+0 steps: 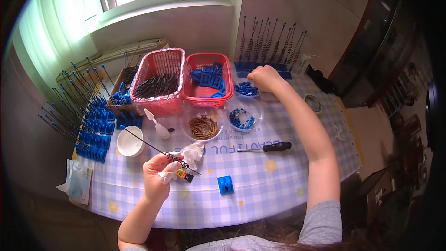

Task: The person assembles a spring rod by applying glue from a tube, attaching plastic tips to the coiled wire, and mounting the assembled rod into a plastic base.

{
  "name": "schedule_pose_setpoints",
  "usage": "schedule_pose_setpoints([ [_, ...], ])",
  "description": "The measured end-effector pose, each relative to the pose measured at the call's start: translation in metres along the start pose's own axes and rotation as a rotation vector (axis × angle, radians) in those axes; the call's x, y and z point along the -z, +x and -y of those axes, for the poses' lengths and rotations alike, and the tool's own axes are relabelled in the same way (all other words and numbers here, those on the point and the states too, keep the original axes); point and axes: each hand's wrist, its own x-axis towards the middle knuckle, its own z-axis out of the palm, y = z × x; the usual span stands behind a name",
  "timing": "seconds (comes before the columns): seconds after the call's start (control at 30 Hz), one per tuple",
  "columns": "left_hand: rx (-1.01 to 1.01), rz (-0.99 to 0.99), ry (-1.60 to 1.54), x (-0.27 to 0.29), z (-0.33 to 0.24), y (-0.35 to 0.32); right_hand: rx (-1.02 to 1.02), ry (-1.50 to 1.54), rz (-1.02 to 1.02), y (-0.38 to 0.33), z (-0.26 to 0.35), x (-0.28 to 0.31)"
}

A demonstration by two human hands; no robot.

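Rod point(151, 144) in left hand point(157, 175), blue pieces point(246, 90) near right hand point(267, 78)

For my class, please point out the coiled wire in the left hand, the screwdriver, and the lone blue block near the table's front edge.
Coiled wire point(173, 157): head view, on its black coils.
Screwdriver point(269, 148): head view, on its black handle.
Blue block point(226, 185): head view, on its middle.
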Motion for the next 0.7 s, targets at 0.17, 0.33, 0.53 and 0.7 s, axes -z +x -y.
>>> schedule_pose_setpoints([
  [0.17,0.004,-0.018,-0.031,0.001,-0.001,-0.001,-0.080,0.302,-0.179,0.008,0.023,0.015],
  [0.33,-0.009,-0.030,-0.061,0.003,-0.004,0.000,-0.113,0.447,-0.366,0.004,0.045,0.040],
  [0.53,-0.085,-0.056,-0.149,0.015,-0.008,0.005,0.088,0.481,-0.373,-0.029,0.081,0.062],
  [0.7,-0.092,-0.112,-0.153,0.017,-0.011,0.009,0.181,0.520,-0.344,-0.063,0.116,0.067],
])
